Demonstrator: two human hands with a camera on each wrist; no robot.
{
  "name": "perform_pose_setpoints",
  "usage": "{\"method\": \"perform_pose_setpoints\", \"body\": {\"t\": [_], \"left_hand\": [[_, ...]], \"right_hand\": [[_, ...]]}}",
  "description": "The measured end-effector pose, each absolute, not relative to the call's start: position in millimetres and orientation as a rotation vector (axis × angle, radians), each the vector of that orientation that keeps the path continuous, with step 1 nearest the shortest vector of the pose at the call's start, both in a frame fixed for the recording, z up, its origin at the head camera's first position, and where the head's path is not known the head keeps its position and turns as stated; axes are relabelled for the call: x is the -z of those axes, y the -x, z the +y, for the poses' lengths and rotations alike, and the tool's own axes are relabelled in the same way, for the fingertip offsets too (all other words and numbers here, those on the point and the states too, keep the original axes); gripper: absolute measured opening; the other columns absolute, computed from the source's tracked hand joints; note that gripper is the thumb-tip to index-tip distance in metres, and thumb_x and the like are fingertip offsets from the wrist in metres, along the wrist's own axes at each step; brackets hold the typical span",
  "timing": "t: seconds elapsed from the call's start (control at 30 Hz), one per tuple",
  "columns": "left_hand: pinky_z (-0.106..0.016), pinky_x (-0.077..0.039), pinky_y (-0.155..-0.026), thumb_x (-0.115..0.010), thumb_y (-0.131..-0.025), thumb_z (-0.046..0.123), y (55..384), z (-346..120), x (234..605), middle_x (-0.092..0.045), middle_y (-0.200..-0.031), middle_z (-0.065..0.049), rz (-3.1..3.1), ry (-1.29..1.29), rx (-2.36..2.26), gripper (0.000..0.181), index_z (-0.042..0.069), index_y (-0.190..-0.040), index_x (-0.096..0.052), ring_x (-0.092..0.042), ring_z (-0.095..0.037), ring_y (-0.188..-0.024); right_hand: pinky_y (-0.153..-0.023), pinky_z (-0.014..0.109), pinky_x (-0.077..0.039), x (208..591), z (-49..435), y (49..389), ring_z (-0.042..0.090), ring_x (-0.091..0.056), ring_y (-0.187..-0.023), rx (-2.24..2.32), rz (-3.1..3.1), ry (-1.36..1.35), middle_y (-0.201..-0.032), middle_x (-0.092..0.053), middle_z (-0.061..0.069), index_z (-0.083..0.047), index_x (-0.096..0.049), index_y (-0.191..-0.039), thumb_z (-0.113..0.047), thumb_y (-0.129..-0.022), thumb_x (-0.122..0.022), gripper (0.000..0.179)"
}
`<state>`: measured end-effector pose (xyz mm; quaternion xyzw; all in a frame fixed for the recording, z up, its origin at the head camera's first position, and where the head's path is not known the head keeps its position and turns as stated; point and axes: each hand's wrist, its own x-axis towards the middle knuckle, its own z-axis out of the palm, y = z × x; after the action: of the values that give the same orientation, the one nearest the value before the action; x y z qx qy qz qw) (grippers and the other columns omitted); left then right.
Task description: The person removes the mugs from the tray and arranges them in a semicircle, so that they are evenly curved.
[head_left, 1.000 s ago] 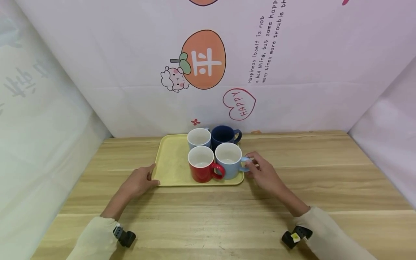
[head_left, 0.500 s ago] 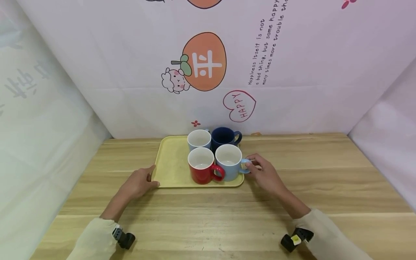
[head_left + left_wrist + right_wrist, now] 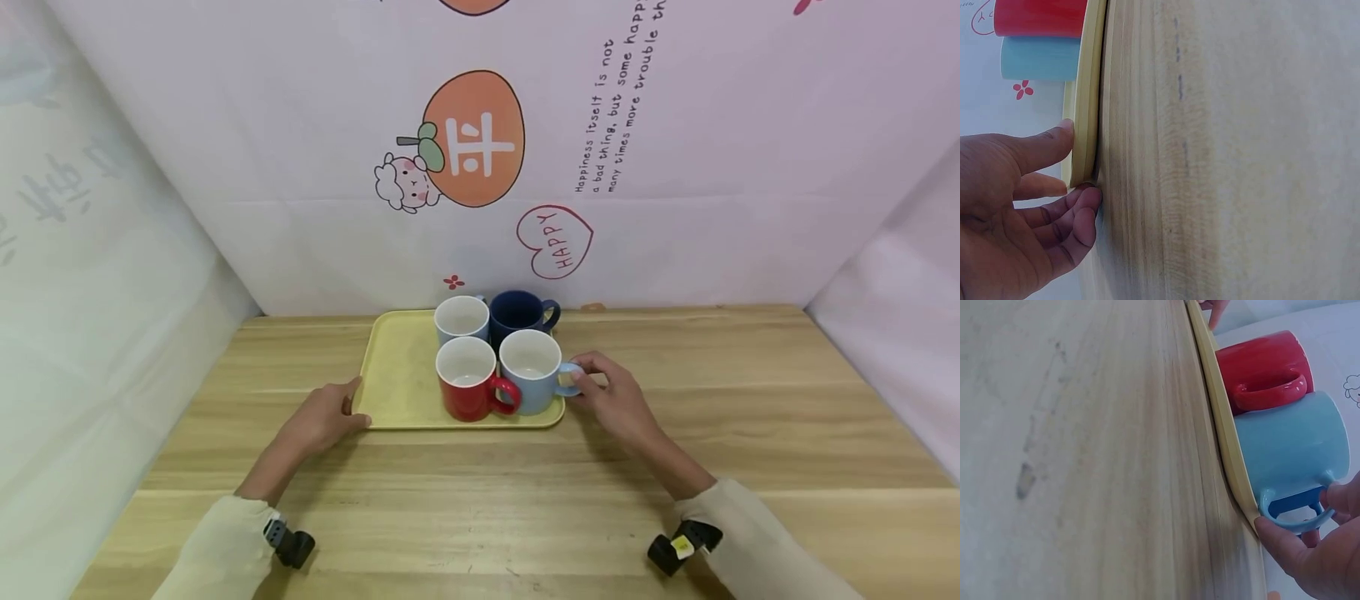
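Four becomes several here: mugs stand close together on the right half of a yellow tray [image 3: 401,375]. In front are a red mug [image 3: 467,392] and a light blue mug [image 3: 531,385]; behind them sit a navy mug [image 3: 517,310] and a pale blue mug [image 3: 461,318]. My left hand [image 3: 321,417] grips the tray's left end, thumb at the rim and fingers [image 3: 1085,219] curled at its underside. My right hand [image 3: 611,400] pinches the light blue mug's handle on the right, while one fingertip [image 3: 1266,528] rests at the tray's rim in the right wrist view.
A wooden table [image 3: 480,508] carries the tray near its back edge. Printed white cloth [image 3: 315,167] rises right behind the tray, and more cloth [image 3: 97,275] hangs along both sides.
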<state>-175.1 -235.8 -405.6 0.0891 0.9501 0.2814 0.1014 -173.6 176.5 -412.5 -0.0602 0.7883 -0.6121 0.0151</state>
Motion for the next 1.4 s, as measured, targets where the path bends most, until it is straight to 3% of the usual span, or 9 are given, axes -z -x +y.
{"method": "perform_pose_setpoints", "body": {"t": [0.8,1.07,1.4], "left_hand": [[-0.031,-0.039,-0.057,-0.074,-0.090,0.010,177,-234,403,-0.052,-0.068,-0.004,2.809,-0.275,-0.787,0.072,-0.021,-0.142,-0.035,-0.044,-0.015,-0.060],[-0.032,-0.040,-0.058,-0.073,-0.090,0.010,176,-235,404,-0.052,-0.069,-0.004,2.819,-0.277,-0.778,0.071,-0.022,-0.142,-0.035,-0.045,-0.015,-0.061],[-0.030,-0.036,-0.056,-0.073,-0.091,0.011,176,-234,405,-0.048,-0.069,-0.004,2.819,-0.266,-0.779,0.072,-0.020,-0.143,-0.035,-0.041,-0.015,-0.060]], "right_hand": [[-0.087,0.042,-0.052,407,182,169,0.040,-0.065,-0.102,1.972,2.405,0.146,-0.118,-0.046,0.024,0.010,-0.055,-0.120,-0.006,-0.104,-0.051,0.023],[-0.085,0.039,-0.054,401,186,164,0.035,-0.063,-0.101,1.881,2.522,0.156,-0.117,-0.051,0.022,0.006,-0.059,-0.118,-0.012,-0.104,-0.055,0.023],[-0.088,0.041,-0.052,402,198,160,0.030,-0.066,-0.097,1.996,2.430,0.171,-0.118,-0.048,0.026,0.013,-0.056,-0.118,-0.006,-0.104,-0.054,0.024]]}}
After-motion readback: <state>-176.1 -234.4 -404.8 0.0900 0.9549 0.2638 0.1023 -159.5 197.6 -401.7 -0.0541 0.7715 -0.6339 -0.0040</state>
